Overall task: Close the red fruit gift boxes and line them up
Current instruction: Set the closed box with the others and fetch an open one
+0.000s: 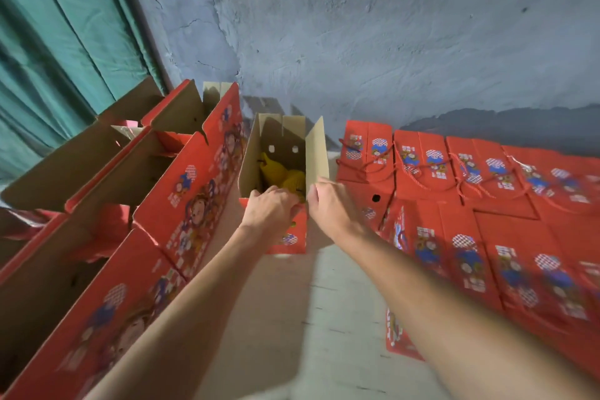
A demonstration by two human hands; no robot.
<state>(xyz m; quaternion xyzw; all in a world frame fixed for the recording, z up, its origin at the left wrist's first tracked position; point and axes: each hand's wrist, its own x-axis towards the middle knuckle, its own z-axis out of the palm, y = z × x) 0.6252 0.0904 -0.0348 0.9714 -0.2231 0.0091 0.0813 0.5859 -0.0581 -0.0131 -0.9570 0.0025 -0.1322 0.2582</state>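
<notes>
Status at this moment. One open box [282, 172] stood on the floor [292, 318] against the grey wall [389, 42], midway between two groups of cartons. Its brown flaps stood upright, and yellow fruit [285, 177] was visible inside.

Hand positions. The left hand [271, 208] rested on the near edge of the open box, fingers curled over what appeared to be the near flap, gripping it. The right hand [328, 201] was at the lower corner of the right-hand flap, thumb and fingers closing on the cardboard edge; the grip looked like a pinch, though motion blur left the exact contact unclear.

Work completed. To the person's right, closed boxes [454, 172] lay in ordered rows along the wall, touching one another, red cord handles on top. These appeared finished and aligned.

Work remaining. To the person's left, several unclosed boxes [156, 191] stood in a line with flaps raised and interiors exposed. Each of these was judged still to need closing and placement. The box in hand had not yet been shut: all flaps seen were up.

Assessment. The task was partly done. The current step was judged to be folding the flaps of the open box, after which it would join the rows on the right.
</notes>
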